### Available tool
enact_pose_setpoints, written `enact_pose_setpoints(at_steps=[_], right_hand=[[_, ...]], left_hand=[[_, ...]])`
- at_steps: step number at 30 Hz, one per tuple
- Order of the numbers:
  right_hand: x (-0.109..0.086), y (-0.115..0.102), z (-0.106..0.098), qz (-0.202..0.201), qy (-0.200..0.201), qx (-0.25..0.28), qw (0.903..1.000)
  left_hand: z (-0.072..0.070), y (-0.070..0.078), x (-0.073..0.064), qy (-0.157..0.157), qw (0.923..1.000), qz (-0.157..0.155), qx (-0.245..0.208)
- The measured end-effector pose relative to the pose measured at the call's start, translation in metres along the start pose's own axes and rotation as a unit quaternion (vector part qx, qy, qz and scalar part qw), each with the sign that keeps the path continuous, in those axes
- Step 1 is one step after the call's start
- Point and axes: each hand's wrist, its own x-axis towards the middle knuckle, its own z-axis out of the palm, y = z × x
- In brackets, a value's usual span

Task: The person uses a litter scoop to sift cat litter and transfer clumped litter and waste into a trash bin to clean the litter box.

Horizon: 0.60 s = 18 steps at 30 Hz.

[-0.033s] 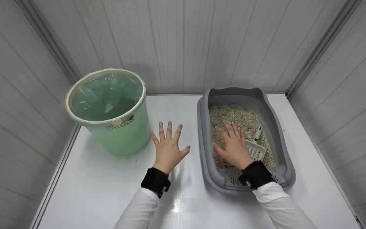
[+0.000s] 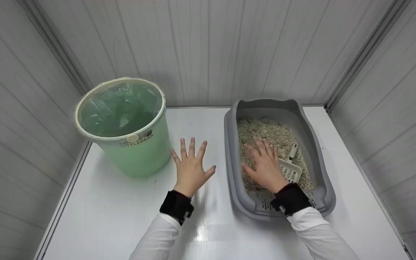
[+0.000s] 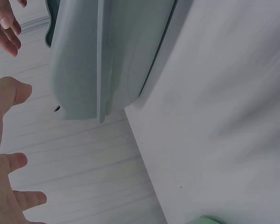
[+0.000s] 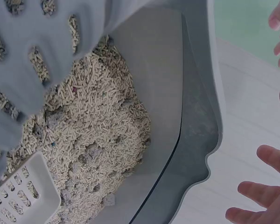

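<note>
My left hand [image 2: 191,171] is held with fingers spread above the white table, between a green bucket [image 2: 139,157] and a grey litter box [image 2: 232,159]. It holds nothing. Over the litter box hovers my right hand [image 2: 267,169], its fingers spread too and nothing in them. Pellet litter [image 4: 102,126] with darker clumps fills the box's floor. A pale slotted litter scoop [image 2: 291,170] lies on the litter beside the right hand, its handle [image 2: 293,151] pointing away from me. The right wrist view shows the scoop's slotted head [image 4: 35,186] apart from the fingers.
A clear plastic bag lines the bucket, folded over its cream rim [image 2: 163,103]. The litter box has raised side walls and a slotted front ledge [image 2: 265,206]. Grey panelled walls [image 2: 208,54] enclose the table [image 2: 208,126] at the back and both sides.
</note>
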Motion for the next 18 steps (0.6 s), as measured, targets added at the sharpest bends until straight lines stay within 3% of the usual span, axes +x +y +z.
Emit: enact_pose_setpoints(at_steps=[3, 6, 13, 18], right_hand=[[-0.004, -0.002, 0.002, -0.005, 0.000, 0.006, 1.0000], [-0.014, -0.003, 0.005, -0.015, 0.003, 0.012, 0.9998], [-0.035, 0.000, 0.010, -0.037, 0.026, 0.015, 0.9989], [-0.049, 0.001, 0.015, -0.043, 0.022, 0.020, 0.9986]], left_hand=[[-0.002, -0.005, -0.002, 0.014, 0.9999, 0.001, 0.001], [-0.008, -0.017, -0.005, 0.051, 0.9987, 0.006, 0.006], [-0.036, -0.061, -0.003, 0.169, 0.9844, 0.013, 0.046], [-0.064, -0.097, -0.003, 0.220, 0.9728, 0.019, 0.068]])
